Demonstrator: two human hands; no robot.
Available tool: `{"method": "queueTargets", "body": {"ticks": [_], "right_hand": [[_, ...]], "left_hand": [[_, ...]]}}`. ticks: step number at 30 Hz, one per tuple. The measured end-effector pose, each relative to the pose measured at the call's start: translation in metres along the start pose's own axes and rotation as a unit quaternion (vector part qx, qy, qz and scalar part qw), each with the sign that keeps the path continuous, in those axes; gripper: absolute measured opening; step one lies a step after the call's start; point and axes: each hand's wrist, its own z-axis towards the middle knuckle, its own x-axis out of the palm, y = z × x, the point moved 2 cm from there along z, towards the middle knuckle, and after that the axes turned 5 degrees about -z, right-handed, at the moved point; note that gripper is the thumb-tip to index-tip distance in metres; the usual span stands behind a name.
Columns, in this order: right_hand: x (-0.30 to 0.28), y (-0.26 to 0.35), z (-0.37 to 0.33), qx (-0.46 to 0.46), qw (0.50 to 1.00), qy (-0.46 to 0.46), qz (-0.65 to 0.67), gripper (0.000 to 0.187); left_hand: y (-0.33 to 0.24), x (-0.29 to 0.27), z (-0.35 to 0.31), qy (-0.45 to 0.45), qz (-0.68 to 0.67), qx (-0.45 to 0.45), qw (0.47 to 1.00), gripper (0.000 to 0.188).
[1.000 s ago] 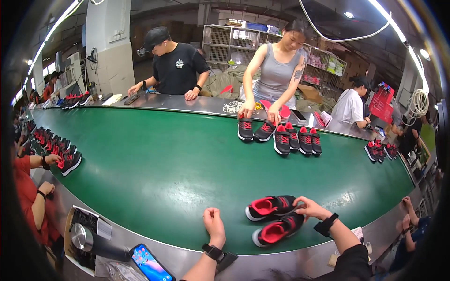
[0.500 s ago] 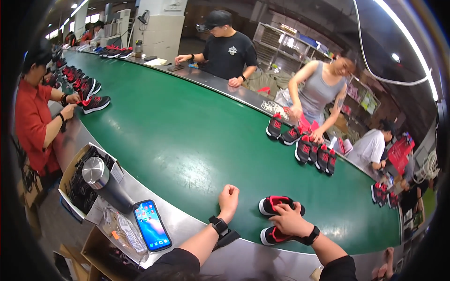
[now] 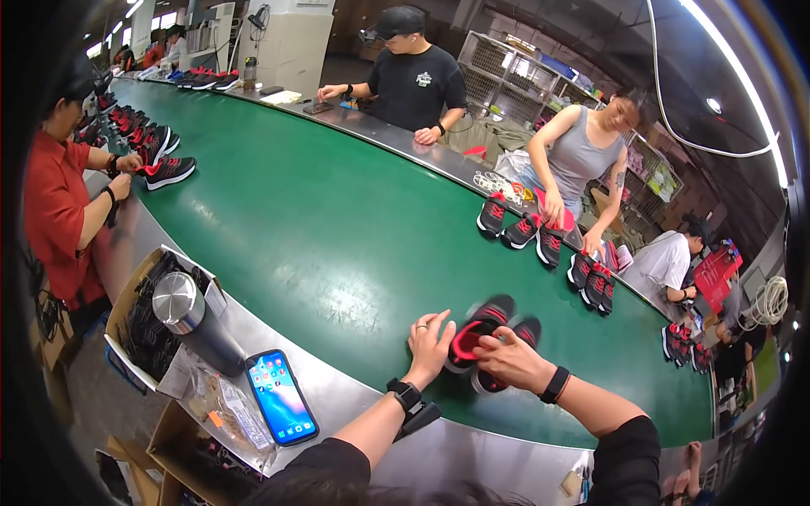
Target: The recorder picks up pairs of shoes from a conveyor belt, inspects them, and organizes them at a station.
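Note:
Two black sneakers with red lining and white soles are in front of me, blurred by motion, toes pointing away. My right hand (image 3: pixel 513 361) curls over the heel ends, its fingers gripping the left sneaker (image 3: pixel 496 310) at the collar and partly covering the right sneaker (image 3: pixel 529 331). My left hand (image 3: pixel 431 344) is beside the left sneaker's heel, fingers apart and holding nothing; whether a fingertip touches the shoe I cannot tell.
Shoes stand on the green belt (image 3: pixel 304 211). Left of my arm are a phone (image 3: pixel 283 398), steel tumbler (image 3: pixel 202 325), plastic bag (image 3: pixel 229 409) and box of black cords (image 3: pixel 152 320). Across, one person handles sneakers (image 3: pixel 548 243), another stands behind the metal ledge; a red-sleeved person works left.
The sneakers have shifted left and turned so their toes point away, with my right hand on them. My left hand has opened from a loose fist and moved toward them.

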Motion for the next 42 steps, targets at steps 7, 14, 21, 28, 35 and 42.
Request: {"method": "queueTargets", "body": {"ticks": [7, 14, 21, 28, 35, 42], "right_hand": [[0.022, 0.011, 0.025, 0.328, 0.862, -0.263, 0.282, 0.038], [0.086, 0.035, 0.020, 0.559, 0.316, -0.280, 0.714, 0.057], [0.115, 0.047, 0.013, 0.525, 0.382, -0.205, 0.732, 0.046], [0.128, 0.045, 0.004, 0.517, 0.329, -0.274, 0.741, 0.034], [0.109, 0.043, -0.002, 0.373, 0.143, -0.336, 0.853, 0.040], [0.107, 0.045, -0.010, 0.300, 0.099, -0.370, 0.874, 0.039]], "left_hand": [[0.005, -0.016, 0.003, -0.110, 0.172, -0.050, 0.978, 0.071], [0.013, -0.023, 0.003, -0.162, 0.082, -0.104, 0.978, 0.071], [0.007, -0.023, 0.000, -0.188, 0.130, -0.045, 0.973, 0.060], [0.011, -0.024, 0.014, -0.122, -0.220, -0.100, 0.963, 0.057], [0.006, -0.026, 0.013, 0.048, -0.490, -0.223, 0.841, 0.041], [-0.028, -0.019, 0.004, 0.120, -0.500, -0.303, 0.802, 0.047]]}}
